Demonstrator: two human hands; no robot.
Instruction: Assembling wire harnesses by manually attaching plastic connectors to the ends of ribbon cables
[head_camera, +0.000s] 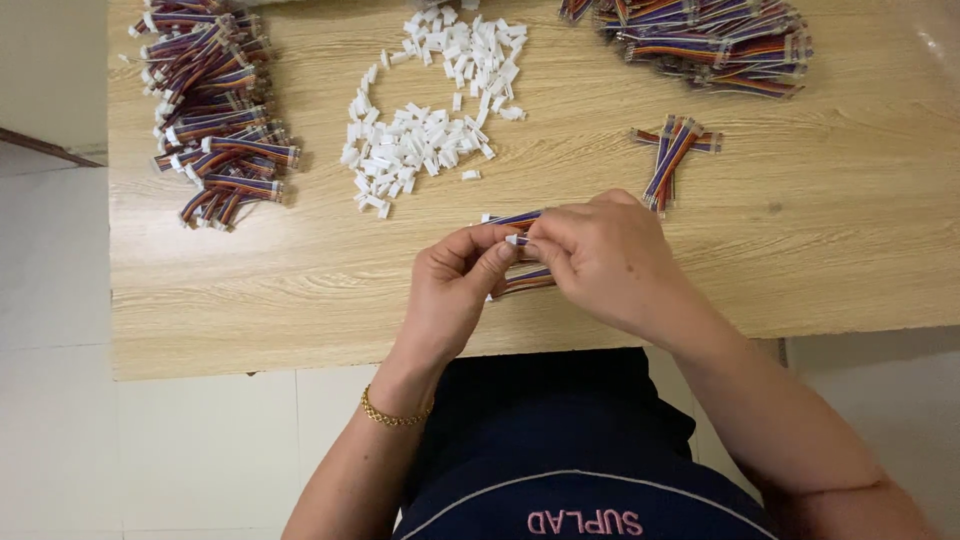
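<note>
My left hand (455, 285) and my right hand (600, 260) meet over the near edge of a wooden table (820, 260). Between their fingertips is a small white plastic connector (516, 240) on the end of a short multicoloured ribbon cable (522, 281), which both hands pinch. The cable's other end (512, 217) sticks out above my fingers. A gold bracelet sits on my left wrist.
A scatter of white connector housings (425, 120) lies at the table's middle back. Piles of finished coloured cables lie at the back left (215, 120) and back right (710, 45). A few loose cables (672, 155) rest to the right of my hands.
</note>
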